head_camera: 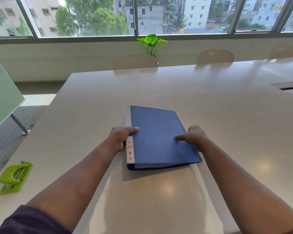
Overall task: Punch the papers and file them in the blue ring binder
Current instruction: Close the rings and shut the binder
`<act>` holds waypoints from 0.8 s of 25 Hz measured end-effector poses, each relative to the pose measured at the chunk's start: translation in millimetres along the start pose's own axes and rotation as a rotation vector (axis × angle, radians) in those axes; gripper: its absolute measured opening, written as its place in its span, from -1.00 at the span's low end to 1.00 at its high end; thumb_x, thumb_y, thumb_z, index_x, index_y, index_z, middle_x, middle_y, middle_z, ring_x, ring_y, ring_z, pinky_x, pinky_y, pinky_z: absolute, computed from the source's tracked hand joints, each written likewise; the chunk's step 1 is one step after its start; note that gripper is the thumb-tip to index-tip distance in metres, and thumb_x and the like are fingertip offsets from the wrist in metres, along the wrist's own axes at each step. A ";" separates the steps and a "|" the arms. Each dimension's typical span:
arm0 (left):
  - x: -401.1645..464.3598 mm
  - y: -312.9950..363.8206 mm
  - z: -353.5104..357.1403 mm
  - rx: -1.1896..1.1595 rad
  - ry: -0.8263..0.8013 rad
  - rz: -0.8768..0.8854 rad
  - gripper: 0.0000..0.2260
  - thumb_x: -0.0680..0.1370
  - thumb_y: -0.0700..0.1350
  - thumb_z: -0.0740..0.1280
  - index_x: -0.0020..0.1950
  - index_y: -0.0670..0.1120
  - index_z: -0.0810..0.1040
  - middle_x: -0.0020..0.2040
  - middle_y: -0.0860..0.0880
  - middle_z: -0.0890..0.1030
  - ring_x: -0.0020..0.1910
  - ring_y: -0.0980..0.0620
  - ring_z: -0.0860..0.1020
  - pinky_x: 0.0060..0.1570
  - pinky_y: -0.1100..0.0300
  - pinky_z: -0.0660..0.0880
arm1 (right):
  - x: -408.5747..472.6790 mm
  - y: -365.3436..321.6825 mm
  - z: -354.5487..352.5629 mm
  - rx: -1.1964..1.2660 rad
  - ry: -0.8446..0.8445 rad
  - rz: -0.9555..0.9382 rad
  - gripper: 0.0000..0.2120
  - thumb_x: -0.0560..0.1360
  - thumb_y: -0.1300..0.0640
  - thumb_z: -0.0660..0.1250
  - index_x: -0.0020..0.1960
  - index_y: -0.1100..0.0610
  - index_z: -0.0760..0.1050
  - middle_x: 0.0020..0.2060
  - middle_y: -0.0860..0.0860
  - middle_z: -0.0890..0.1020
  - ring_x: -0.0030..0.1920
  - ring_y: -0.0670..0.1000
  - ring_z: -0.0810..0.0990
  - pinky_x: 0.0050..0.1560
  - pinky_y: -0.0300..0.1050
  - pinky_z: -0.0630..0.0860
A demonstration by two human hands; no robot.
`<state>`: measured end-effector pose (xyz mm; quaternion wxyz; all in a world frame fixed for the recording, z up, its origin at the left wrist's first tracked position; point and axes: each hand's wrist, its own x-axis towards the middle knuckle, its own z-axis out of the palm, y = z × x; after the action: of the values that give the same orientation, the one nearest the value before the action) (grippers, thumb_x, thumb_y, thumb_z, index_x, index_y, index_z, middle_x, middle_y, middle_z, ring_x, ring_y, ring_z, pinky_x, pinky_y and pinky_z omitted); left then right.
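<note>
Blue ring binder (156,137) lies closed and flat at centre frame on the pale table (218,102), long axis running from bottom to top of frame, leaning slightly left, spine with its white label on the left. Left hand (121,138) grips the spine edge, thumb over the cover. Right hand (194,137) holds the opposite edge, thumb laid on the cover. Green hole punch (15,177) sits lower left, well apart.
</note>
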<state>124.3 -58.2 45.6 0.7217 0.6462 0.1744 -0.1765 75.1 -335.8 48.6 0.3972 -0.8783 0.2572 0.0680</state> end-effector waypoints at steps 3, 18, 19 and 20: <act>-1.3 2.0 -7.3 -0.008 -0.102 -0.058 -0.65 0.53 -0.13 0.50 0.24 -0.24 0.55 0.08 -0.27 0.71 -0.09 -0.25 0.73 -0.16 -0.19 0.67 | -7.0 -5.6 4.4 0.277 -0.090 0.056 -0.50 0.28 0.00 0.67 0.01 0.22 0.49 -0.06 0.13 0.64 -0.11 0.13 0.65 -0.21 -0.01 0.57; -22.5 0.9 -123.3 0.426 0.158 0.366 -0.06 0.39 0.03 0.62 0.62 0.06 0.13 0.46 0.03 0.45 0.19 -0.03 0.61 0.08 -0.08 0.65 | -34.1 -68.2 115.3 -0.073 0.015 -0.323 -0.17 0.35 -0.36 0.47 0.38 0.16 0.36 0.23 0.12 0.43 0.22 0.16 0.51 0.19 0.04 0.50; -21.1 -1.9 -125.5 0.482 0.187 0.376 0.00 0.37 0.06 0.63 0.64 0.05 0.10 0.54 0.03 0.36 0.28 -0.02 0.56 0.19 -0.07 0.60 | -34.0 -67.8 119.5 -0.102 0.009 -0.316 -0.16 0.36 -0.37 0.46 0.39 0.17 0.35 0.25 0.12 0.41 0.21 0.17 0.52 0.19 0.04 0.50; -20.1 -3.6 -126.4 0.532 0.204 0.385 0.02 0.36 0.09 0.64 0.65 0.05 0.09 0.58 0.04 0.31 0.35 -0.02 0.51 0.27 -0.05 0.55 | -33.6 -67.3 121.9 -0.134 0.011 -0.314 -0.15 0.36 -0.39 0.44 0.39 0.18 0.35 0.26 0.12 0.40 0.21 0.18 0.52 0.18 0.05 0.51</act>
<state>102.0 67.7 39.0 0.5268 0.8472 0.0682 -0.0108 90.7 -195.9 21.8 0.3420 -0.9326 0.1141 0.0175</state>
